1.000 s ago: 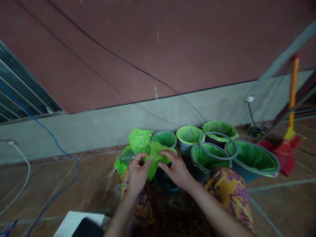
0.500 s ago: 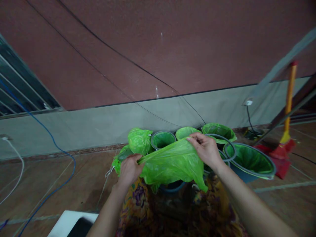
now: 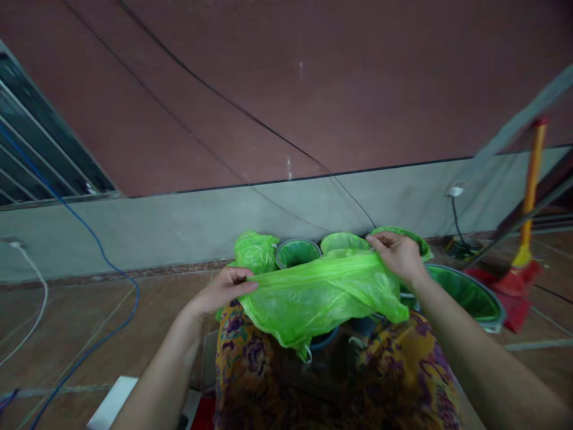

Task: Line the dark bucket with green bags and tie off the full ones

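Observation:
A bright green plastic bag (image 3: 320,292) is stretched wide between my hands above my knees. My left hand (image 3: 224,288) pinches its left edge, fingers closed. My right hand (image 3: 398,255) pinches the right edge, a little higher and further away. The bag sags in the middle over a dark blue bucket (image 3: 323,340), which it mostly hides. My legs in a yellow and purple patterned cloth (image 3: 403,370) are below it.
Several grey buckets lined with green bags stand by the wall: a small one (image 3: 298,252) and a large one (image 3: 465,294) at right. A knotted green bag (image 3: 255,251) sits left of them. A red broom (image 3: 523,263) leans at right. Blue cable (image 3: 107,269) crosses the floor.
The folded green bag has been pulled open. My hands moved apart, the right one rising toward the far buckets, the left one shifting left, and the bag spread out between them.

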